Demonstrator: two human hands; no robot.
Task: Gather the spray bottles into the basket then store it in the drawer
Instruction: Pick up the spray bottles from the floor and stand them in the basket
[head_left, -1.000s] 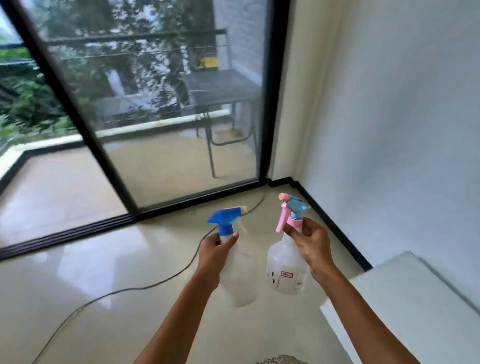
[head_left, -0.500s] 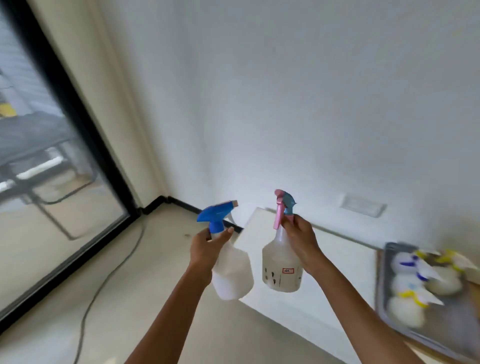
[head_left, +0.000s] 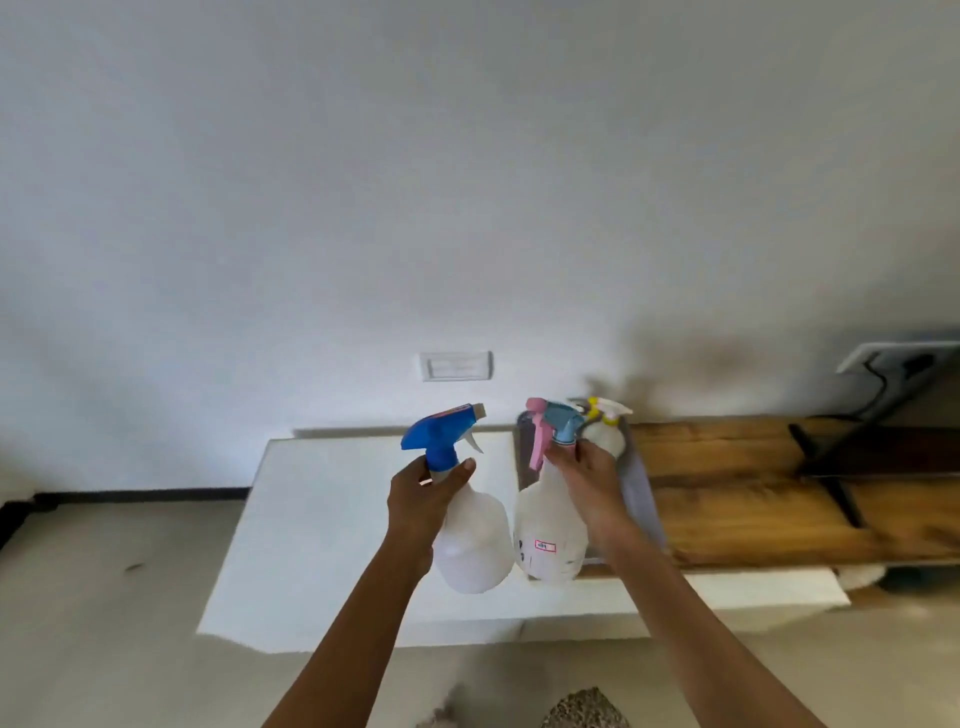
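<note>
- Head view looks down over 2 bare arms held out in front of a white wall.
- Left hand has its fingers wrapped round the neck of a spray bottle with a blue trigger, thumb up against the collar; the bottle hangs upright, clear of everything below.
- Right hand has its fingers closed round the neck of a spray bottle with a pink and light-blue trigger; a small red-edged label sits low on its cloudy body.
- Both bottles hang side by side, bodies nearly touching, above the front part of a low white surface that stands against the wall.
- Just behind the right hand a grey basket rests where the white surface meets a brown wooden surface; most of it is hidden by the hand and bottle.
- From the basket's far end a bottle with a white and yellow trigger pokes up, blurred; how many others lie inside I cannot tell.
- A white wall plate sits on the wall above the white surface.
- At the far right a dark-framed stand rests on the wooden surface, with a cabled white box above it.
- Pale floor spreads to the left, with a black skirting line along the wall.
</note>
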